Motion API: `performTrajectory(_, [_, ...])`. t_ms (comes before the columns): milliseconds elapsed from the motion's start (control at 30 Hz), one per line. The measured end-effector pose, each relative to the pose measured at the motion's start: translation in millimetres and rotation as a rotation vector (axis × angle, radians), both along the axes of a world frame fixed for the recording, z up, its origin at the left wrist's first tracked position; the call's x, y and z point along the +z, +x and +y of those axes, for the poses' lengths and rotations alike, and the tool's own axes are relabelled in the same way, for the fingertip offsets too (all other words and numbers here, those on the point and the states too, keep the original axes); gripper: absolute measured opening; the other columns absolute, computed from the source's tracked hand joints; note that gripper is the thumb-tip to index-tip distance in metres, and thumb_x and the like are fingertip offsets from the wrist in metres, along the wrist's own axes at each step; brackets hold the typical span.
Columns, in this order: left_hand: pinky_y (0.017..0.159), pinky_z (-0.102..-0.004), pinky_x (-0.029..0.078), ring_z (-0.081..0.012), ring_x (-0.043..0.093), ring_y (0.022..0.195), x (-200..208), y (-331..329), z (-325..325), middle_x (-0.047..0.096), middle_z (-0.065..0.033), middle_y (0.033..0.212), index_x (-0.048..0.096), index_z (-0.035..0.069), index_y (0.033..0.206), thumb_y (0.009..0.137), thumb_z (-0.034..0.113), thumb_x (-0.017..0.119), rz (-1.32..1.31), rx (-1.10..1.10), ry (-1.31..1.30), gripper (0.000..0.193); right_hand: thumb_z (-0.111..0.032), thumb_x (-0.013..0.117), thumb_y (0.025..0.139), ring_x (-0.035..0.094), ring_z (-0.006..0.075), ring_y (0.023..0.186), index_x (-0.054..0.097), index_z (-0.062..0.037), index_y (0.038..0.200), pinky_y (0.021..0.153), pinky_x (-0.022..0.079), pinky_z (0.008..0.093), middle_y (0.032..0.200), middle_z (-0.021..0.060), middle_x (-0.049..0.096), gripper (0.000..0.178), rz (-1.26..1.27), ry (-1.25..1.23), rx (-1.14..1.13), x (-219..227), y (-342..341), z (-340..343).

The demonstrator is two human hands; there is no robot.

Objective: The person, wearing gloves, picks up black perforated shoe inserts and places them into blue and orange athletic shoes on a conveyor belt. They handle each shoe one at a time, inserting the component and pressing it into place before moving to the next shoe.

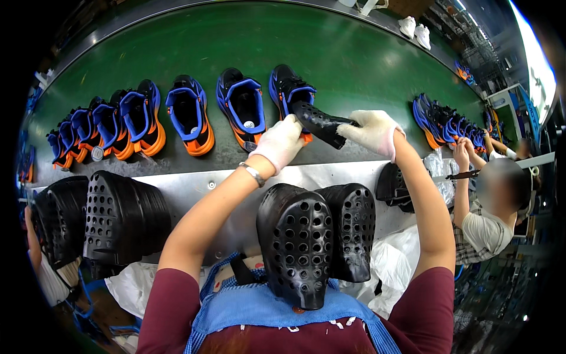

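Observation:
My right hand (372, 133), in a white glove, is closed around the back end of a black perforated shoe last (323, 123). The last lies tilted, its rounded toe at the opening of a black and blue sneaker (287, 87) with an orange sole. My left hand (279, 141), gloved too, grips that sneaker at its heel, beside the last; its fingertips are partly hidden. Another sneaker (240, 99) stands just left of it, and one more (189, 112) further left. Close to my chest is a pile of nested black lasts (298, 239).
More sneakers (141, 115) line the green conveyor belt (247, 35) at left, another row (433, 121) at right. Stacked black lasts (121, 218) stand on the metal ledge (224, 203). A co-worker (492, 200) works at right; another person's arm (32, 239) shows at far left. White plastic bags (392, 262) hang nearby.

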State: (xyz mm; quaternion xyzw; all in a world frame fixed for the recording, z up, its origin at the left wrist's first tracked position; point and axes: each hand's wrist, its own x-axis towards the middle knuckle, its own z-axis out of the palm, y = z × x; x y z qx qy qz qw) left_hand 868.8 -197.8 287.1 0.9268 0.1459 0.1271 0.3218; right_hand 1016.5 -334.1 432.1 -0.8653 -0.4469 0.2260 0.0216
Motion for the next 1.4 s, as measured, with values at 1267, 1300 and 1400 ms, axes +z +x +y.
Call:
performTrajectory(1267, [0.074, -0.0445, 0.052, -0.0371, 0.066, 0.084, -18, 44, 12, 0.069, -0.0174, 0.085, 0.07, 0.007, 0.085, 0.088, 0.035, 0.056, 0.404, -0.073, 0.021, 0.032, -0.025, 0.047, 0.093, 0.067, 0.0356, 0.1, 0.07, -0.0044, 0.106, 0.087, 0.054, 0.0388, 0.11, 0.0175, 0.069, 0.034, -0.111, -0.056, -0.049, -122, 11, 134])
performTrajectory(1300, [0.082, -0.0435, 0.054, -0.0349, 0.068, 0.093, -6, 45, 8, 0.07, -0.0181, 0.1, 0.073, 0.006, 0.095, 0.083, 0.023, 0.059, 0.488, -0.088, -0.004, 0.025, -0.033, 0.047, 0.093, 0.065, 0.0355, 0.105, 0.069, -0.0078, 0.11, 0.091, 0.052, 0.0386, 0.114, 0.0164, 0.068, 0.038, -0.22, -0.153, 0.128, -112, 15, 126])
performTrajectory(1400, [0.08, -0.0438, 0.054, -0.0344, 0.068, 0.092, -19, 28, 11, 0.07, -0.0176, 0.097, 0.073, 0.008, 0.094, 0.083, 0.028, 0.06, 0.379, 0.022, -0.001, 0.026, -0.039, 0.051, 0.093, 0.065, 0.0351, 0.098, 0.067, -0.0109, 0.111, 0.084, 0.052, 0.0403, 0.105, 0.0148, 0.069, 0.037, -0.122, -0.064, 0.247, -65, 4, 88])
